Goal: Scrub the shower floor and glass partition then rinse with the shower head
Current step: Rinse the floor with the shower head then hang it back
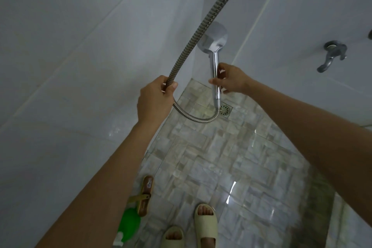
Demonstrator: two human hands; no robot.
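The right hand (pixel 231 79) pinches the smooth chrome handle of the shower head (pixel 214 40) between thumb and fingertips. The round head points up, in front of the corner of the glossy white wall tiles. The left hand (pixel 155 100) has its fingers curled round the ribbed metal hose (pixel 201 24), which loops below to the handle's base. Beneath lies the wet, mottled stone-pattern floor (pixel 231 157) with a round perforated drain (pixel 225 109) set in a square plate.

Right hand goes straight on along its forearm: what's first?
The right hand, gripping the chrome shower head, would probably meet the ribbed metal hose above the left hand, then white tiled wall; depth unclear.
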